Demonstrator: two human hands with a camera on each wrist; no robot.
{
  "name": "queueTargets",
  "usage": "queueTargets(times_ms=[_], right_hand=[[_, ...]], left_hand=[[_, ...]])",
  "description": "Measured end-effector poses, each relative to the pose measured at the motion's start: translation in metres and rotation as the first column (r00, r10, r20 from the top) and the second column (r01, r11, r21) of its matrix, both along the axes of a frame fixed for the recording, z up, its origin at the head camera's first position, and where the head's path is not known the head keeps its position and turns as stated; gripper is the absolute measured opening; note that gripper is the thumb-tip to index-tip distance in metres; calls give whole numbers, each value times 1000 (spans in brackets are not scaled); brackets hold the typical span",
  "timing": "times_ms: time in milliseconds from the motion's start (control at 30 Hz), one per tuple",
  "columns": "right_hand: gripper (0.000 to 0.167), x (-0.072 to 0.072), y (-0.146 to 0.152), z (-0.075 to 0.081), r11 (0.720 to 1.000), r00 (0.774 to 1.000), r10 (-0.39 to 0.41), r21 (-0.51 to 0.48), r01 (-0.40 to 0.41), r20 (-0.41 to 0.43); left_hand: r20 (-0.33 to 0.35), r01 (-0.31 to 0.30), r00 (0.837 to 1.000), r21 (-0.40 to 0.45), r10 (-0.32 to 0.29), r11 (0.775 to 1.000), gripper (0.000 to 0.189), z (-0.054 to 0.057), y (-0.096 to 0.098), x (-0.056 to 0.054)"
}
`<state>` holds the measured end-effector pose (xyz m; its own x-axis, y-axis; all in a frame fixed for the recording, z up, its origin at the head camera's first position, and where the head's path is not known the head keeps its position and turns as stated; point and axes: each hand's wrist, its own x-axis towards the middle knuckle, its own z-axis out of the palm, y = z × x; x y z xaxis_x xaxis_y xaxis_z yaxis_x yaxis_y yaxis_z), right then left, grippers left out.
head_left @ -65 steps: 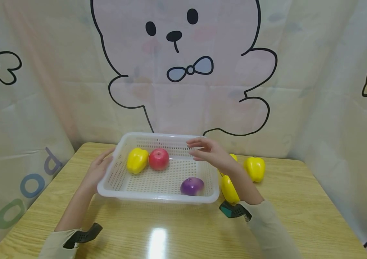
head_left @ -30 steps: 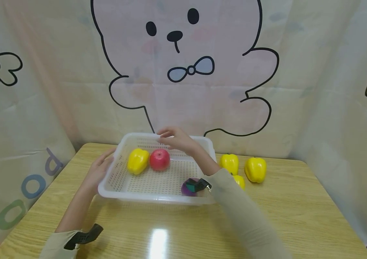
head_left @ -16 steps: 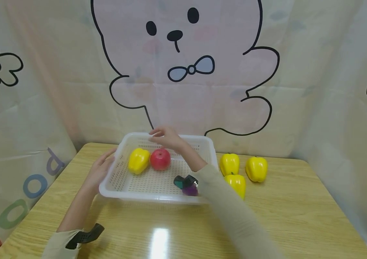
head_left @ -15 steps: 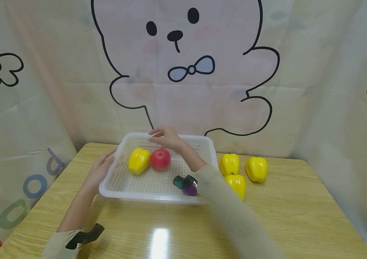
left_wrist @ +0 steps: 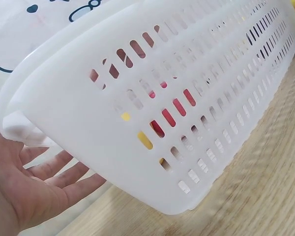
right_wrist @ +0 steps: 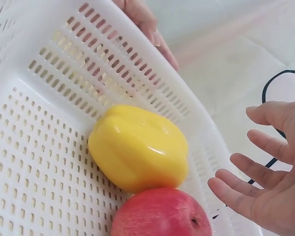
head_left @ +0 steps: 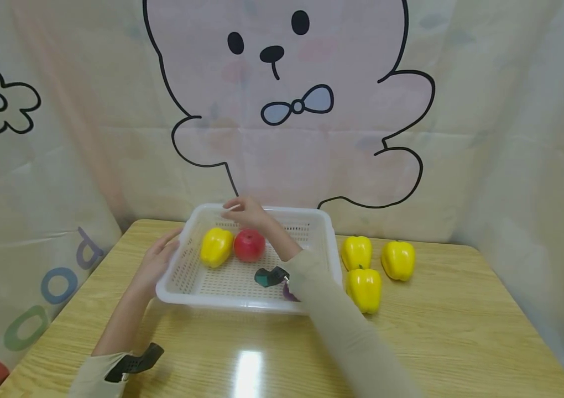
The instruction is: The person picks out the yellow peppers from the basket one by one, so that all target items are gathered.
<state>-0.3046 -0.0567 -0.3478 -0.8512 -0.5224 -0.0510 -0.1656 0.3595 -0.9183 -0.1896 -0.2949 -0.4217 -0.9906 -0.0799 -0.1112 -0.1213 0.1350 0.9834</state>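
Observation:
A white perforated plastic basket stands on the wooden table. Inside it a yellow bell pepper and a red apple lie side by side towards the left. A rounded purple thing, mostly hidden by my right sleeve, lies near the front right. My left hand rests along the basket's left end, its fingers extended just below the rim in the left wrist view. Over the back of the basket, above the apple, hovers my right hand; its spread, slightly bent fingers hold nothing in the right wrist view.
Right of the basket, three more yellow bell peppers sit on the table: one at the back, one in front and one farther right. A curtain printed with a bear hangs behind the table's far edge.
My right hand has moved left from the basket's right side to its back, uncovering the peppers on the table while the sleeve now covers the purple thing. My left hand has stayed put.

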Motion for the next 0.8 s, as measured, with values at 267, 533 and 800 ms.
queueTargets(times_ms=[267,533,800], right_hand=[[38,-1,-9,-11,999,1000,-17,33,17,12],[38,-2,-16,-19,997,999,-33,69,32,9],[39,-1,-16,-29,997,1000,-2,72,3,-21]], left_hand=[[22,-3,1000,-5,3,1000,61,0,0,0],[23,-9,1000,-5,9,1000,61,1,1,0],[15,-11,1000,-18,11,1000,61,1,0,0]])
